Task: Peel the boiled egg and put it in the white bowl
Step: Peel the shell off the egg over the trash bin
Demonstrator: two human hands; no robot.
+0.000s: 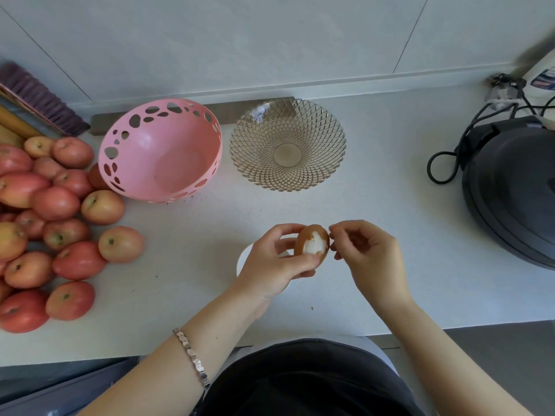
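White bowl: on the counter near its front edge, mostly hidden under the left hand; only its left rim and a sliver at the bottom show.
Left hand: fingers and thumb curled round the egg, gripping it from the left and below, just above the bowl.
Egg: held in the air over the bowl's right side. The shell is brown, with a jagged patch peeled off its front where bare white shows. Most of the shell is still on.
Right hand: fingers curled, forefinger and thumb tips at the egg's right edge. Whether they pinch a bit of shell cannot be told.
Brush: purple bristles, far left against the wall.
Apples: a loose red pile covering the counter's left end, well apart from the hands.
Bracelet: silver links on the left forearm.
Pink bowl: cut-out holes round its wall, tilted, touching the nearest apples.
Glass bowl: patterned, just right of the pink bowl, beyond the egg.
Crumbs: a brown speck on the counter below the hands.
Cable: black loops beside the cooker.
Cooker: dark, lid down, at the right edge.
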